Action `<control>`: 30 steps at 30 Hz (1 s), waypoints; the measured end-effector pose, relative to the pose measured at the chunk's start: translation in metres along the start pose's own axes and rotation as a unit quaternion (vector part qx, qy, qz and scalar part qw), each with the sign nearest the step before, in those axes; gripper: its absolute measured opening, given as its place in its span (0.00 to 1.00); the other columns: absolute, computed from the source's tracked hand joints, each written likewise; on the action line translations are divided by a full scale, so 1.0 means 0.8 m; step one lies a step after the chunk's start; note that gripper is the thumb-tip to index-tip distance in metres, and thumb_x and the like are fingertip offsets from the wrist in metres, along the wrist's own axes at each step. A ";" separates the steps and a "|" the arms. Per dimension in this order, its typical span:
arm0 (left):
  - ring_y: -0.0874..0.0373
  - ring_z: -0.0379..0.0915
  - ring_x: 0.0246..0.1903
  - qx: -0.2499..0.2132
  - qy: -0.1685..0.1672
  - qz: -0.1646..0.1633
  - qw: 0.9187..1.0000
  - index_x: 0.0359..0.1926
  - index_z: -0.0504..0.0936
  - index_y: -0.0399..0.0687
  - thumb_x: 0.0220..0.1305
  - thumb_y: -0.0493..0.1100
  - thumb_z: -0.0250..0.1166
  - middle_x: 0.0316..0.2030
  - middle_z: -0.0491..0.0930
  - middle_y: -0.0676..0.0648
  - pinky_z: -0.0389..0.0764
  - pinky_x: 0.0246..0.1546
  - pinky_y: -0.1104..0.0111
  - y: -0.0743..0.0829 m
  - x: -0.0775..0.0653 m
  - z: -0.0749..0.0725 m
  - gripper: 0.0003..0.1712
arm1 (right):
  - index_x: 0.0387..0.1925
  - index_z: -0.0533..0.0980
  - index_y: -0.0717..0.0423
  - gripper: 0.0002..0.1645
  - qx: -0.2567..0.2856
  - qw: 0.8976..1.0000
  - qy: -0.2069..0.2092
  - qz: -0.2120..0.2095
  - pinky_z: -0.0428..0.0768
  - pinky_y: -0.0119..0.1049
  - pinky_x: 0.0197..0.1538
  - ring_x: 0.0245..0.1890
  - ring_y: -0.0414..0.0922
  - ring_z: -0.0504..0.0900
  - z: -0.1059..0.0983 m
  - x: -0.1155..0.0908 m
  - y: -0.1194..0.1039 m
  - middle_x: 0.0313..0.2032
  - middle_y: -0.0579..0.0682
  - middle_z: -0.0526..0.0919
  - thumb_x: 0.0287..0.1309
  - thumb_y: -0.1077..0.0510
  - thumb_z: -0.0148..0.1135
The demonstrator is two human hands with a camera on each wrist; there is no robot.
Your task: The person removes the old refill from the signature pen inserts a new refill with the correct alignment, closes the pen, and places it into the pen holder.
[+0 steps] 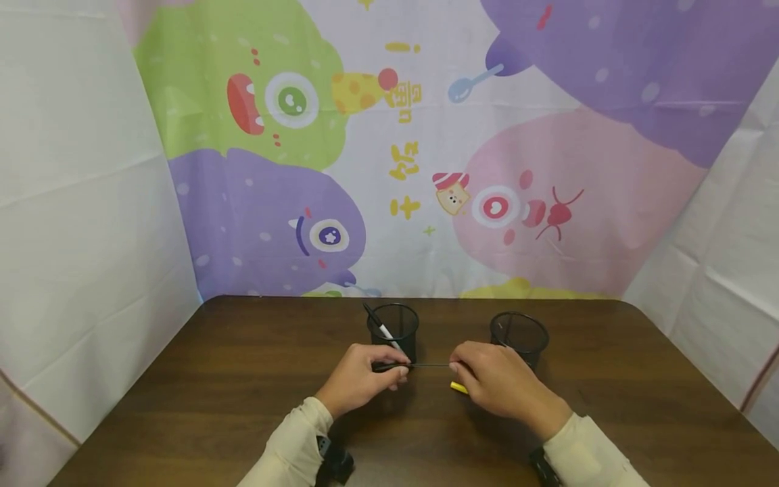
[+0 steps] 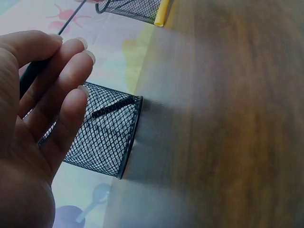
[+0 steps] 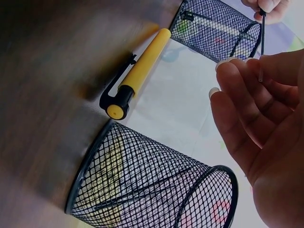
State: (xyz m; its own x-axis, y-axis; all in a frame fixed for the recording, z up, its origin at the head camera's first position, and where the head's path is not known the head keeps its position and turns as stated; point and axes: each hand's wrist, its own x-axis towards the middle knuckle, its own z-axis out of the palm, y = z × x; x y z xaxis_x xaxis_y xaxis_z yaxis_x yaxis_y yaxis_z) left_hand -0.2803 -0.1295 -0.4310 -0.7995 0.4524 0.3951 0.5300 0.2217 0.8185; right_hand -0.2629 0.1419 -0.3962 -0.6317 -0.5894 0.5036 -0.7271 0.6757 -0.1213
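My left hand (image 1: 358,377) grips the black handle (image 2: 32,76) of a thin-shafted tool that looks like a small screwdriver. Its slim shaft (image 1: 431,365) runs level to my right hand (image 1: 502,380), whose thumb and fingers pinch it close to the tip (image 3: 261,76). Just behind the left hand is a black mesh pen cup (image 1: 409,350) with a black-and-white marker (image 1: 386,331) leaning in it. A yellow pen-shaped thing with a black clip (image 3: 145,66) lies on the table below the right hand, which partly hides it in the head view.
Behind the right hand stands a second black mesh cup (image 1: 519,331); nothing shows inside it. The brown wooden table (image 1: 243,379) meets a printed cartoon curtain (image 1: 420,257) at the back. White cloth (image 1: 79,203) hangs along both sides.
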 end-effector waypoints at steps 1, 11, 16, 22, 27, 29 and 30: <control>0.56 0.84 0.26 -0.003 0.000 -0.001 1.000 0.44 0.87 0.39 0.64 0.37 0.70 0.30 0.87 0.51 0.85 0.29 0.64 0.000 0.000 0.000 0.08 | 0.33 0.81 0.48 0.03 -0.001 1.000 0.001 0.000 0.78 0.34 0.31 0.26 0.30 0.73 0.000 0.000 0.000 0.29 0.33 0.77 0.65 0.56 0.65; 0.58 0.83 0.25 0.005 0.017 -0.010 1.000 0.41 0.87 0.45 0.60 0.41 0.75 0.29 0.87 0.49 0.82 0.28 0.67 0.001 0.000 -0.001 0.09 | 0.32 0.80 0.48 0.04 -0.005 1.000 0.009 -0.002 0.77 0.34 0.30 0.25 0.30 0.72 -0.001 0.001 0.000 0.28 0.34 0.76 0.64 0.58 0.65; 0.54 0.83 0.24 0.005 0.026 -0.016 1.000 0.42 0.88 0.46 0.62 0.37 0.72 0.30 0.86 0.48 0.82 0.27 0.67 0.004 -0.001 -0.001 0.07 | 0.32 0.80 0.48 0.04 0.000 1.000 0.004 0.002 0.77 0.34 0.30 0.25 0.30 0.73 -0.001 0.001 -0.001 0.28 0.33 0.76 0.64 0.58 0.65; 0.51 0.82 0.24 -0.002 0.039 -0.030 0.999 0.43 0.88 0.42 0.63 0.33 0.70 0.35 0.86 0.49 0.83 0.26 0.64 0.017 -0.002 -0.002 0.07 | 0.32 0.80 0.46 0.05 0.004 1.000 0.002 0.004 0.78 0.34 0.30 0.26 0.30 0.73 -0.001 0.001 -0.002 0.28 0.33 0.76 0.64 0.57 0.65; 0.53 0.82 0.24 -0.019 0.038 -0.034 0.999 0.42 0.89 0.46 0.63 0.37 0.71 0.35 0.86 0.51 0.84 0.27 0.62 0.004 -0.002 -0.004 0.06 | 0.32 0.79 0.44 0.05 0.006 1.000 -0.002 0.005 0.77 0.33 0.30 0.25 0.29 0.72 -0.001 0.001 -0.003 0.28 0.32 0.75 0.65 0.56 0.65; 0.53 0.82 0.23 -0.022 0.038 -0.031 0.999 0.41 0.89 0.46 0.63 0.37 0.70 0.35 0.86 0.51 0.85 0.27 0.61 0.004 -0.003 -0.004 0.06 | 0.32 0.79 0.43 0.05 0.007 1.000 -0.004 0.006 0.77 0.32 0.30 0.25 0.29 0.72 -0.001 0.000 -0.003 0.28 0.31 0.75 0.65 0.55 0.65; 0.53 0.82 0.23 -0.022 0.039 -0.030 0.999 0.41 0.89 0.46 0.63 0.37 0.70 0.35 0.86 0.51 0.84 0.26 0.61 0.004 -0.003 -0.004 0.06 | 0.32 0.79 0.43 0.05 0.006 1.000 -0.005 0.006 0.77 0.32 0.30 0.25 0.29 0.72 0.000 0.000 -0.002 0.28 0.31 0.75 0.65 0.55 0.65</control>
State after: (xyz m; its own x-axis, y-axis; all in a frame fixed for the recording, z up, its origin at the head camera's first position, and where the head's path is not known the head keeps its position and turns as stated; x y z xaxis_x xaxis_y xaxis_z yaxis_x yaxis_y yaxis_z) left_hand -0.2776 -0.1330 -0.4278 -0.8497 0.3705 0.3751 0.4693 0.2072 0.8584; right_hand -0.2615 0.1406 -0.3955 -0.6430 -0.5852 0.4940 -0.7224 0.6777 -0.1373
